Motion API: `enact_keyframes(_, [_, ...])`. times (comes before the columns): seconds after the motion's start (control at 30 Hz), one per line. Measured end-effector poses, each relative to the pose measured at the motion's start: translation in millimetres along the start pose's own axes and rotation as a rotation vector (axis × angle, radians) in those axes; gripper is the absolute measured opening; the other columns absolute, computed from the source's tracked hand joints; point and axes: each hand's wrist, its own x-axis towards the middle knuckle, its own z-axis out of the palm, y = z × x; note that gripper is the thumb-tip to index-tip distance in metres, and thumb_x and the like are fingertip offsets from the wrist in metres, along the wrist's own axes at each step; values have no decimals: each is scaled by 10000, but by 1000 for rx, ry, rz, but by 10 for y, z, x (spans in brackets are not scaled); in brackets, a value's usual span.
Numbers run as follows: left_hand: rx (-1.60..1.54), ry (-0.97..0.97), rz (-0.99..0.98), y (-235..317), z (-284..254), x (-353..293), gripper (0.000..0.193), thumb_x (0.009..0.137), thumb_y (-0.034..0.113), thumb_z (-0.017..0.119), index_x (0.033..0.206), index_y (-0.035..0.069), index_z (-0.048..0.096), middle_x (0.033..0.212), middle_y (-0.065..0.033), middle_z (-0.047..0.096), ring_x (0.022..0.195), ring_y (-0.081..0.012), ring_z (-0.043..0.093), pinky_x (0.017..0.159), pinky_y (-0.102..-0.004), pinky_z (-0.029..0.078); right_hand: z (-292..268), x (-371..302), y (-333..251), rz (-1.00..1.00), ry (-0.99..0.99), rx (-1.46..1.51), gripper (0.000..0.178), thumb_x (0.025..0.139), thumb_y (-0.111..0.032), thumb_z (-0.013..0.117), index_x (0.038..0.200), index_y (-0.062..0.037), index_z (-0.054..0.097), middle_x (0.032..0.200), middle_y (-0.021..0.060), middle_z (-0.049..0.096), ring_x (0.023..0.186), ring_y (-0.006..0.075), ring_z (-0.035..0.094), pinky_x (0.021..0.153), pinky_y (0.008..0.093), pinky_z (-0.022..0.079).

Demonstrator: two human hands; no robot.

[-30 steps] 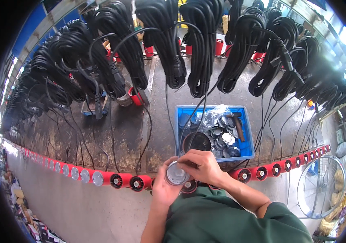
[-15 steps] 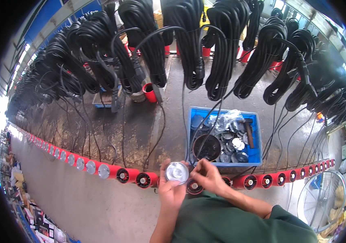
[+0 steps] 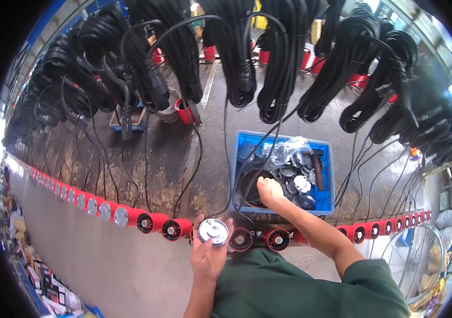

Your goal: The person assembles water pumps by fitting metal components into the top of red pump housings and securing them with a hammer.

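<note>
Low at the table's near edge, my left hand (image 3: 208, 257) is closed round a shiny silver round cap (image 3: 214, 231), thumb on its rim. The cap's face points toward me; whether it sits on a red cylinder behind is hidden. My right hand (image 3: 270, 192) reaches into a blue crate (image 3: 284, 212) over a dark round tub (image 3: 248, 192), its fingers bunched together. Anything between those fingers cannot be made out. Beside the tub lie several loose silver caps (image 3: 302, 184). Red cylinders (image 3: 277, 239) with dark, spoked open ends line the edge next to my left hand.
Coiled black cables (image 3: 284, 69) hang across the table (image 3: 173, 153), with single leads running down to the row. A hammer (image 3: 318, 170) and clear plastic bag (image 3: 289, 150) lie in the crate. Farther left, cylinders wear silver caps (image 3: 121, 217). A wire fan guard (image 3: 416, 259) stands right.
My right hand has left the spot beside the cap and reached forward over the tub in the crate. My left hand keeps its hold on the cap. The view has shifted slightly.
</note>
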Motion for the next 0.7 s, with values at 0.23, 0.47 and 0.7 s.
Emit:
enact_keyframes(0.23, [-17, 131, 62, 375, -223, -180, 719, 909, 28, 685, 1565, 127, 409, 1466, -257, 563, 1436, -509, 528, 1269, -647, 380, 62, -67, 151, 70, 85, -9, 248, 883, -47, 715, 1094, 28, 609, 953, 285, 749, 891, 482, 754, 802, 570, 615])
enact_keyframes(0.47, [-49, 120, 58, 1171, -620, -116, 715, 898, 31, 695, 1557, 129, 434, 1450, -266, 576, 1392, -506, 568, 1232, -630, 431, -811, -889, -412, 288, 302, 870, 144, 1030, -110, 730, 1101, 11, 761, 865, 18, 745, 739, 73, 664, 641, 262, 535])
enact_keyframes(0.7, [-9, 243, 120, 2267, -1306, -292, 684, 937, 58, 689, 1563, 126, 422, 1441, -271, 587, 1366, -521, 576, 1199, -624, 463, -776, -846, -2299, 134, 120, 1229, 78, 1076, -75, 647, 1065, 2, 640, 1236, 163, 767, 918, 135, 758, 695, 246, 602])
